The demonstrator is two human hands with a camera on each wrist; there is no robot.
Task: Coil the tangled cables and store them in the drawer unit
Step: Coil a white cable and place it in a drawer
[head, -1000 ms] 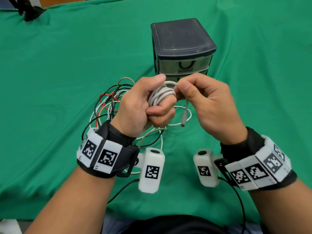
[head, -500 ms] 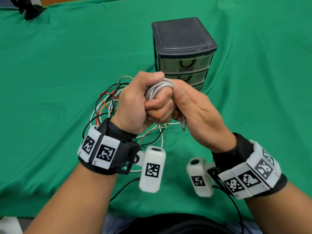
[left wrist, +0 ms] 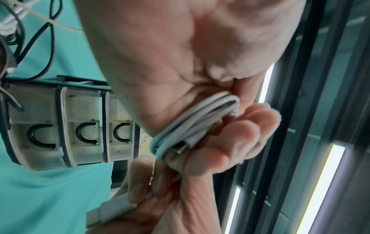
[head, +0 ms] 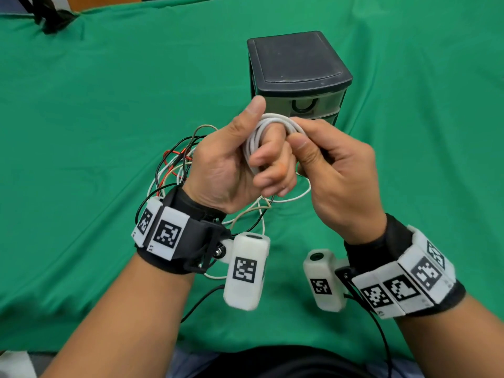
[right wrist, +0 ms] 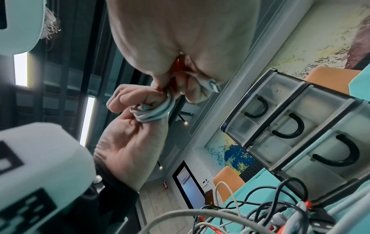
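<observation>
Both hands [head: 286, 162] grip the white cable [head: 261, 132]; only wrist views show its plug [left wrist: 112, 210].

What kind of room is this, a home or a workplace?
Probably an office or lab set up for recording: a green cloth covers the table, orange chairs stand behind it, and strip lights run along a dark ceiling.

Green cloth [head: 81, 132] (creased); orange chairs [right wrist: 226, 182] beyond.

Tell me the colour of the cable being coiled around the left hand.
White, seen best in the head view: the cable loops around the left hand.
</observation>
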